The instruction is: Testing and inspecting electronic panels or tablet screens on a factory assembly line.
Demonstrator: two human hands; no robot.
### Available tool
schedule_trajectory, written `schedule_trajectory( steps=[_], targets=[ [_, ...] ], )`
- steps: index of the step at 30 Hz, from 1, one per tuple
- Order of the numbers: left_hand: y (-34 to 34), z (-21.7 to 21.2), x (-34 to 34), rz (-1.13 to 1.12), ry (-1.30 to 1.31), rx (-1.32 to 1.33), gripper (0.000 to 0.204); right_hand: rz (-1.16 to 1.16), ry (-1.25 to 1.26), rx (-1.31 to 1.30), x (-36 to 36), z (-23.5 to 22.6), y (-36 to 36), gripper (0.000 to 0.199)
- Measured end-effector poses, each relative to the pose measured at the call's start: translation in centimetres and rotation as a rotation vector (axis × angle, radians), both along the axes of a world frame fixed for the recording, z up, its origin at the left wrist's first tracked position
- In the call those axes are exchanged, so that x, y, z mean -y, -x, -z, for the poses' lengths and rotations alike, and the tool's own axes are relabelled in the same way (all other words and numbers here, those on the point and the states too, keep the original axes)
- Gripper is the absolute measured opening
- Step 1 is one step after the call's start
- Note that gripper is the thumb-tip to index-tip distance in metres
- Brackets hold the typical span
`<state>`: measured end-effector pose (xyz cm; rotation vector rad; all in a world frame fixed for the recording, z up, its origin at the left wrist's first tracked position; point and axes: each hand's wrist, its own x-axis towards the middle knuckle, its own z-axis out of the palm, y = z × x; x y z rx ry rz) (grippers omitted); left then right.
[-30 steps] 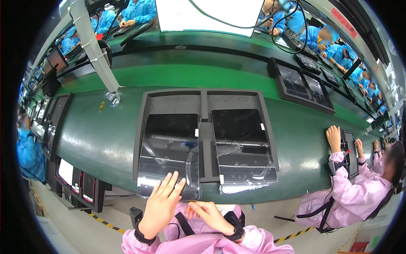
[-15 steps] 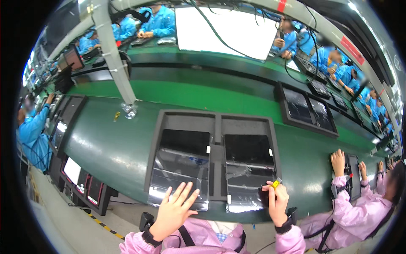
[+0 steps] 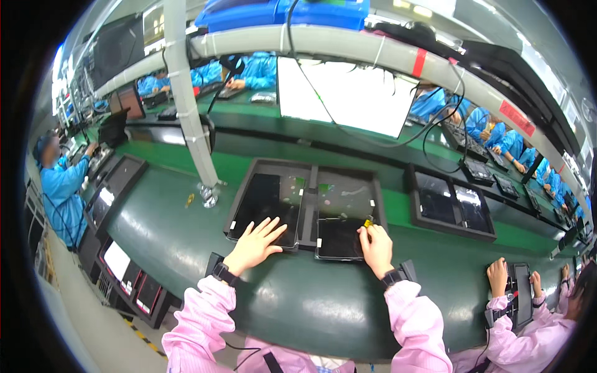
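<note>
A dark grey foam tray [image 3: 308, 217] stands ahead of me with two black glossy tablet-like panels in its two compartments. My left hand [image 3: 253, 247] lies with fingers spread over the near edge of the left panel [image 3: 258, 200]. My right hand [image 3: 377, 251] is closed in a pinch at the near right corner of the right panel [image 3: 337, 235]. From its fingertips sticks a small yellow object [image 3: 367, 224], perhaps a tab or tape piece; its exact kind is too small to tell. Small white tabs show on the panel edges.
A second foam tray [image 3: 451, 230] with two panels stands at the right, beyond the green bench [image 3: 298, 298]. A grey post [image 3: 189, 124] rises at left, with a crumpled clear wrapper [image 3: 208, 196] at its foot. A co-worker in pink [image 3: 528, 336] handles a dark device at right.
The tray now sits farther from me, and both my arms reach out farther with it. The view has tilted up. My left hand stays spread; my right still pinches the yellow object.
</note>
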<state>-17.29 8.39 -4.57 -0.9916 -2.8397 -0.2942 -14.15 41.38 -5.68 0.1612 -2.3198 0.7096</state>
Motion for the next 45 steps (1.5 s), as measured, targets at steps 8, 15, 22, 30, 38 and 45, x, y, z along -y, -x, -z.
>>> schedule_trajectory(
  steps=[8,15,22,30,38,45],
  targets=[
    [13.4,0.8,1.0,0.089,-0.105,-0.153,0.051,0.159,-0.021,-0.040,1.2,0.7,11.4,0.022],
    [19.2,-0.3,1.2,0.209,-0.129,-0.263,0.051,0.217,-0.036,0.044,3.6,2.6,15.9,0.014],
    [20.3,-0.3,2.9,0.056,-0.050,-0.036,0.054,0.275,-0.392,-0.004,5.1,4.4,18.4,0.011],
    [22.9,0.9,4.6,-0.097,0.042,0.139,0.062,0.231,0.094,-0.106,6.6,4.8,19.2,0.009],
    [22.9,5.8,3.0,-0.081,-0.118,-0.405,0.050,0.257,-0.094,0.133,7.3,3.8,20.4,0.008],
    [23.9,5.3,2.0,-0.386,-0.018,-0.093,0.047,0.299,-0.179,-0.001,8.2,4.4,21.1,0.015]
  ],
)
